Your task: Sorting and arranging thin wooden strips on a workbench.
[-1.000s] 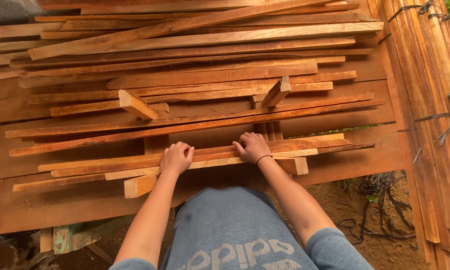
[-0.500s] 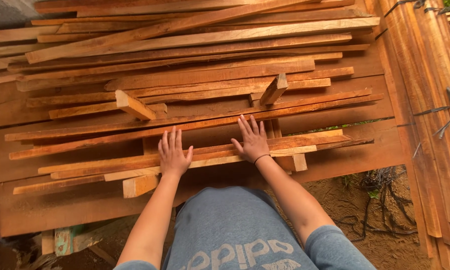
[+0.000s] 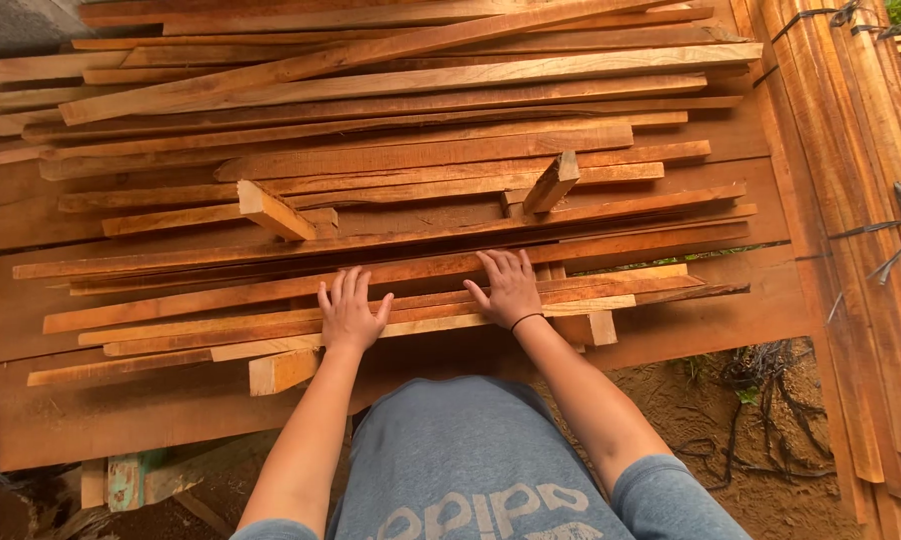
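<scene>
Both arms reach straight out toward twelve o'clock. Left hand [image 3: 351, 312] lies flat, fingers spread and released, palm on the thin slats [image 3: 271, 330] nearest the body, fingertips touching a long reddish plank [image 3: 221, 296]. Right hand [image 3: 511, 290], a dark band at its wrist, is open too, fingers on that same plank. Farther up, a loose pile of boards [image 3: 391, 110]. At three o'clock, tied bundles of boards [image 3: 871, 200].
</scene>
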